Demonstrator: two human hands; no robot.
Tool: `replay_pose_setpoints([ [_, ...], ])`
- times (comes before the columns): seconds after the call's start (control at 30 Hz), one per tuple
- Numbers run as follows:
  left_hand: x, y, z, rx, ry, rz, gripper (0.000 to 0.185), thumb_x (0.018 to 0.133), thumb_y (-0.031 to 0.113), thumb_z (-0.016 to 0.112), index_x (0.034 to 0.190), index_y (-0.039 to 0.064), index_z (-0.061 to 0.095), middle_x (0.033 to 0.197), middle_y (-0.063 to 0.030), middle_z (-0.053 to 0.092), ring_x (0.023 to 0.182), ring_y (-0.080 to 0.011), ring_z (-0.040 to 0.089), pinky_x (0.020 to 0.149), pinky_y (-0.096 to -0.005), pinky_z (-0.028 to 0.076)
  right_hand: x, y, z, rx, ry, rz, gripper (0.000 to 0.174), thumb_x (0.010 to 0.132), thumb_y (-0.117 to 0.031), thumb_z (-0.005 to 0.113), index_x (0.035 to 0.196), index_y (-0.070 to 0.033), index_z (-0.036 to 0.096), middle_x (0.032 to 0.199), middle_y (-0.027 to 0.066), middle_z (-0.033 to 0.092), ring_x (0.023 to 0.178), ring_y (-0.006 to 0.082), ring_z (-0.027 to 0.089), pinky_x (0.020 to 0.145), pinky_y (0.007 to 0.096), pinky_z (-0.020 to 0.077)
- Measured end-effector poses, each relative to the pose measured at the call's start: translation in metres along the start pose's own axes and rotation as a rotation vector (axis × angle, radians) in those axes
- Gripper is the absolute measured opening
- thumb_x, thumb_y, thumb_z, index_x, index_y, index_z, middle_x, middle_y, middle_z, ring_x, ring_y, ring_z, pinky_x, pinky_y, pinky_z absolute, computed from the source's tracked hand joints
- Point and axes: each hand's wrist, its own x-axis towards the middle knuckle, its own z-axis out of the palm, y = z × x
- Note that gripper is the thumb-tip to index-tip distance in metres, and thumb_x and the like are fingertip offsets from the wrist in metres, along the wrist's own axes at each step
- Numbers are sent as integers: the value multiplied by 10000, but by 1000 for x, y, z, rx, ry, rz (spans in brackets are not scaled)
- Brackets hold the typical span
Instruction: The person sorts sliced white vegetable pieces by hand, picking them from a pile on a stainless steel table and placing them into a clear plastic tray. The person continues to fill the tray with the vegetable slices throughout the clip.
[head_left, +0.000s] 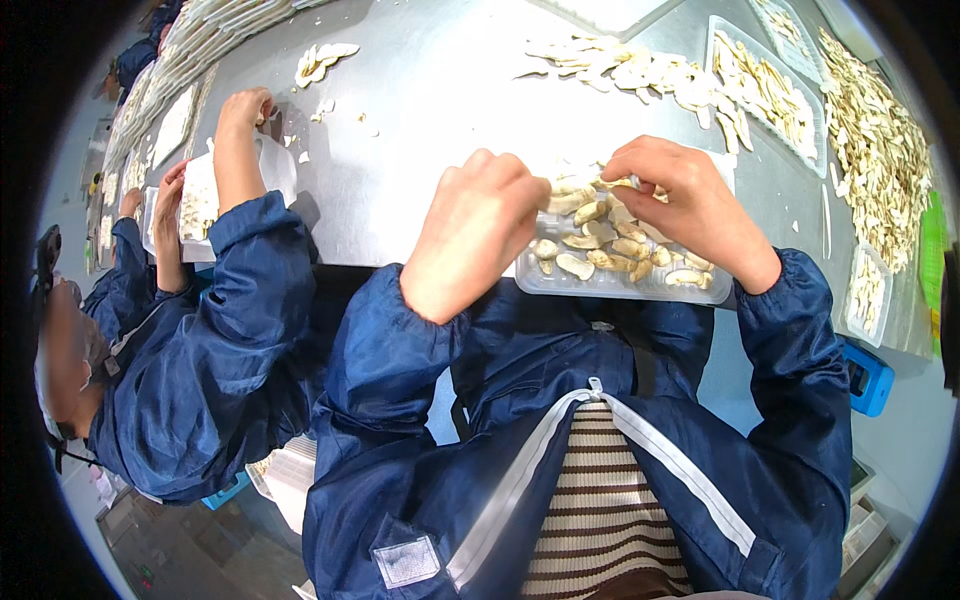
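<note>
In front of me a clear plastic tray (622, 291) lies at the near edge of the metal table, partly over it. Pale, brown-edged food pieces (611, 259), perhaps sliced mushrooms, are spread inside it. My left hand (484, 225) is over the tray's left side, its fingers curled down at the pieces; its fingertips are mostly hidden. Across the tray, my right hand (679, 191) reaches in from the right, thumb and forefinger close around a pale piece. Whether either hand grips a piece cannot be made out.
Loose slices (630, 67) lie beyond the tray on the metal table (420, 127). At right are a filled tray (772, 94), a large heap of slices (874, 142) and a small tray (868, 296). A co-worker's hands (244, 109) work at another tray on the left, near stacked trays (217, 30).
</note>
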Motion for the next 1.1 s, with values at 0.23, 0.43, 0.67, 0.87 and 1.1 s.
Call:
replay_pose_setpoints([
  [0.23,0,10,8,53,-126,134,308,708,79,745,1011,94,693,950,-38,631,913,-254,564,767,-378,433,-5,-4,-9,3,39,65,172,857,-38,709,1028,-27,702,943,109,700,724,241,663,648,334,537],
  [0.43,0,16,18,117,-77,81,124,747,92,678,861,92,629,892,-48,581,917,-254,550,770,-400,413,-8,-2,-13,-25,53,85,159,864,-56,717,1018,-18,705,914,114,698,699,227,658,639,324,535],
  [0.67,3,-4,1,88,183,-50,273,780,-20,697,1046,42,694,891,-109,629,855,-316,580,755,-418,478,6,11,-18,-41,35,179,164,882,-103,689,1021,-17,710,891,119,698,717,233,664,661,335,535],
  [0.87,30,-43,2,137,256,-149,144,864,62,670,997,44,721,831,-120,650,767,-288,629,720,-399,500,64,43,1,-244,82,96,221,843,-84,645,1045,-30,716,948,143,714,912,329,681,803,422,540],
  [1.1,68,-73,19,15,232,-349,164,860,120,669,962,23,753,899,-164,712,853,-342,680,779,-425,531,131,71,36,-606,111,-161,144,835,-54,645,964,-34,706,930,136,690,946,350,672,802,443,557],
])
